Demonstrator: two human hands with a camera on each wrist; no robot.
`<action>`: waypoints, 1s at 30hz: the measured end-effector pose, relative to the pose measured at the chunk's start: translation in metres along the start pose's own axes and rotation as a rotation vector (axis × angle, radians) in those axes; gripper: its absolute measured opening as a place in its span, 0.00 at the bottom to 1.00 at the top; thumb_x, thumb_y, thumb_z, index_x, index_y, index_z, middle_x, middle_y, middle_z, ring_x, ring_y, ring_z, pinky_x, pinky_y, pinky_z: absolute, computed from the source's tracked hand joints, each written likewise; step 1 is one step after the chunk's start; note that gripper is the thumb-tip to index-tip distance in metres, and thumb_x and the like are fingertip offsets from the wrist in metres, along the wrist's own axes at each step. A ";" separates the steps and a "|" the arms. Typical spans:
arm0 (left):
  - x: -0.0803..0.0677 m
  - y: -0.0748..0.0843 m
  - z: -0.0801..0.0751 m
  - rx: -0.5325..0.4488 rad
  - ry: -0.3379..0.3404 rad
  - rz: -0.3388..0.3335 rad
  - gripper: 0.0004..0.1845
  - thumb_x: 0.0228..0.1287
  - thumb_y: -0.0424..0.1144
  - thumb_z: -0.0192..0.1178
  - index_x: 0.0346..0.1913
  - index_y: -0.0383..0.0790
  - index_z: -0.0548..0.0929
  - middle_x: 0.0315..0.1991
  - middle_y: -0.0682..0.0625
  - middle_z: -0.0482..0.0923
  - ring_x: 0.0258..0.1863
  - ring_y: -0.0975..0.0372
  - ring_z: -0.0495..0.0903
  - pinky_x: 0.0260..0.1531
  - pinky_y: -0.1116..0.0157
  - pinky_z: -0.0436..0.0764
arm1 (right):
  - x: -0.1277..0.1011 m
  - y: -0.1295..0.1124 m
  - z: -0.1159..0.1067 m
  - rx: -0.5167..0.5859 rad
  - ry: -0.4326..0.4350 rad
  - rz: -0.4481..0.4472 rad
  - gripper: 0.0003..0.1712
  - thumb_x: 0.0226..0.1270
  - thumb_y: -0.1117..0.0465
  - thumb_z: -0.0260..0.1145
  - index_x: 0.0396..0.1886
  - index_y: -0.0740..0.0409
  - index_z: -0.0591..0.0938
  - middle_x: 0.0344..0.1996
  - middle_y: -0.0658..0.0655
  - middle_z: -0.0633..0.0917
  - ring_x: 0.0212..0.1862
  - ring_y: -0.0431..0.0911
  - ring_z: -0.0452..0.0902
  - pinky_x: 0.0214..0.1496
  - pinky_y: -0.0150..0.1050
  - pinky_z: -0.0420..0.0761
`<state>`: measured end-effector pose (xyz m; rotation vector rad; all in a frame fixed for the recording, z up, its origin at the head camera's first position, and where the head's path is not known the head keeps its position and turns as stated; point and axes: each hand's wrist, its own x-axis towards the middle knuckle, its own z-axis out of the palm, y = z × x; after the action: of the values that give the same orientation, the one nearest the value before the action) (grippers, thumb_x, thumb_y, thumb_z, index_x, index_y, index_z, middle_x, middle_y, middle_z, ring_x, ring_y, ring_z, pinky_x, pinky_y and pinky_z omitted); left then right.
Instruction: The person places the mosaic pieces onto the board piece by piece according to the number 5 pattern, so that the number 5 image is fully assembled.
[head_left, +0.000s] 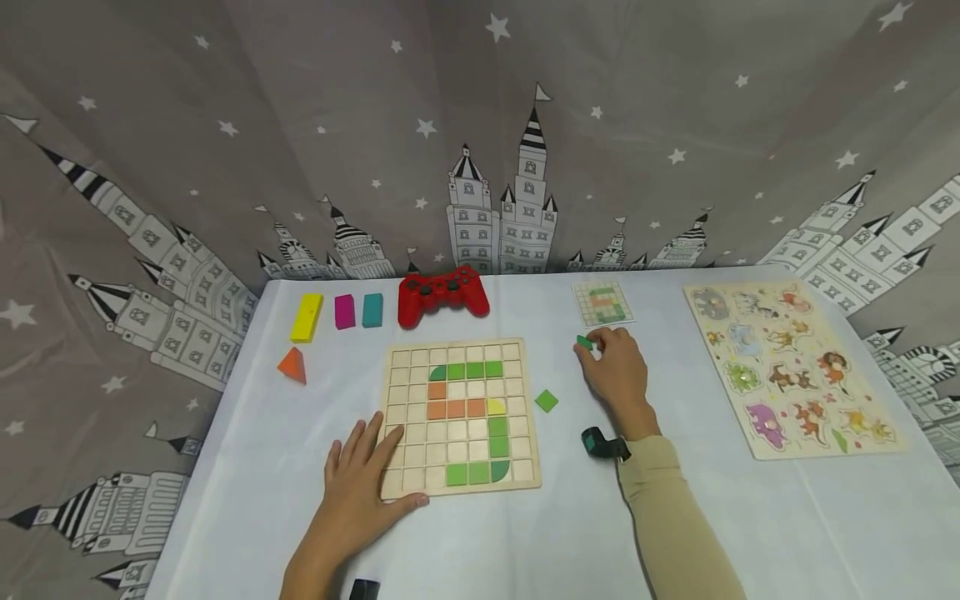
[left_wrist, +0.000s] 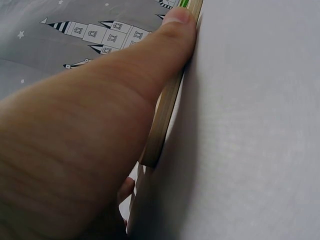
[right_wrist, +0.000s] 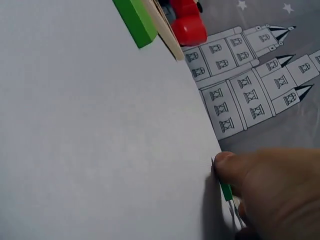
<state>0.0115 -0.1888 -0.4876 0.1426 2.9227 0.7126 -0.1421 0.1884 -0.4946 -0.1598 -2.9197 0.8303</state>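
Right hand [head_left: 617,372] pinches a small flat dark-green tile [head_left: 584,342] in its fingers, just right of the wooden grid board [head_left: 459,414] and near the pattern card [head_left: 602,302]. Left hand [head_left: 365,483] lies flat, fingers relaxed, on the board's near-left corner w/ thumb along the edge. A lighter green square tile [head_left: 547,401] lies loose on the smooth white counter [head_left: 750,517] btwn board and right hand; open room near right.

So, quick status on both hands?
Left hand flat on grid board. Right hand pinching green tile. Spare green tile lies between.

boards [head_left: 462,483] 2 | pattern card [head_left: 602,302] 1 | loose blocks left of gamepad [head_left: 442,296] 4 | gamepad 1 | hands [head_left: 360,492] 2
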 end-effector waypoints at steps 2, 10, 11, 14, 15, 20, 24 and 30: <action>0.000 0.000 0.000 -0.003 0.002 0.000 0.57 0.45 0.72 0.71 0.77 0.48 0.67 0.82 0.39 0.51 0.81 0.41 0.44 0.73 0.32 0.42 | -0.002 0.001 0.000 0.011 -0.016 -0.015 0.19 0.71 0.57 0.62 0.56 0.58 0.85 0.44 0.63 0.80 0.44 0.57 0.75 0.44 0.52 0.78; -0.001 -0.001 0.002 0.008 0.005 -0.002 0.58 0.45 0.74 0.71 0.77 0.49 0.66 0.82 0.40 0.50 0.81 0.41 0.44 0.74 0.33 0.42 | -0.007 0.006 -0.004 0.086 -0.029 -0.002 0.26 0.71 0.54 0.64 0.62 0.65 0.79 0.45 0.64 0.75 0.45 0.55 0.69 0.47 0.50 0.73; -0.001 -0.001 0.002 0.010 0.005 -0.002 0.58 0.45 0.74 0.71 0.77 0.49 0.66 0.82 0.40 0.50 0.81 0.41 0.44 0.74 0.33 0.42 | -0.007 0.006 -0.004 0.085 -0.031 0.001 0.26 0.72 0.53 0.64 0.61 0.65 0.79 0.44 0.64 0.75 0.44 0.55 0.69 0.47 0.50 0.72; -0.001 0.000 0.001 0.009 0.006 -0.002 0.58 0.45 0.74 0.71 0.77 0.49 0.66 0.82 0.40 0.50 0.81 0.42 0.44 0.74 0.33 0.42 | -0.008 0.006 -0.003 0.080 -0.043 -0.004 0.24 0.72 0.54 0.64 0.60 0.64 0.81 0.45 0.64 0.76 0.47 0.56 0.70 0.49 0.51 0.74; -0.001 0.000 0.000 0.008 0.007 -0.003 0.58 0.45 0.73 0.71 0.77 0.48 0.66 0.82 0.40 0.50 0.81 0.42 0.44 0.74 0.33 0.42 | -0.007 0.005 -0.003 0.074 -0.048 -0.009 0.23 0.73 0.55 0.63 0.61 0.64 0.81 0.47 0.65 0.76 0.48 0.57 0.71 0.51 0.52 0.75; -0.002 0.001 -0.001 0.005 0.002 -0.002 0.58 0.45 0.73 0.71 0.77 0.48 0.66 0.82 0.40 0.50 0.81 0.41 0.44 0.74 0.33 0.42 | -0.010 0.003 -0.003 0.059 -0.058 0.025 0.30 0.71 0.48 0.67 0.62 0.67 0.79 0.53 0.68 0.76 0.54 0.60 0.73 0.59 0.56 0.76; -0.002 0.001 0.000 0.006 0.002 -0.003 0.58 0.45 0.72 0.71 0.77 0.48 0.66 0.82 0.40 0.49 0.81 0.41 0.44 0.74 0.33 0.41 | -0.010 0.002 -0.002 0.061 -0.036 0.034 0.28 0.70 0.48 0.68 0.56 0.67 0.81 0.48 0.66 0.76 0.49 0.57 0.72 0.54 0.53 0.76; -0.001 -0.001 0.001 0.005 0.005 -0.006 0.58 0.44 0.72 0.72 0.77 0.48 0.66 0.82 0.40 0.50 0.81 0.41 0.44 0.74 0.33 0.41 | -0.011 0.002 -0.002 0.074 -0.024 -0.014 0.20 0.72 0.56 0.65 0.55 0.66 0.82 0.42 0.63 0.76 0.47 0.55 0.70 0.50 0.50 0.73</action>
<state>0.0122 -0.1889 -0.4892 0.1327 2.9292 0.7055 -0.1309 0.1897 -0.4946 -0.1248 -2.9032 0.9432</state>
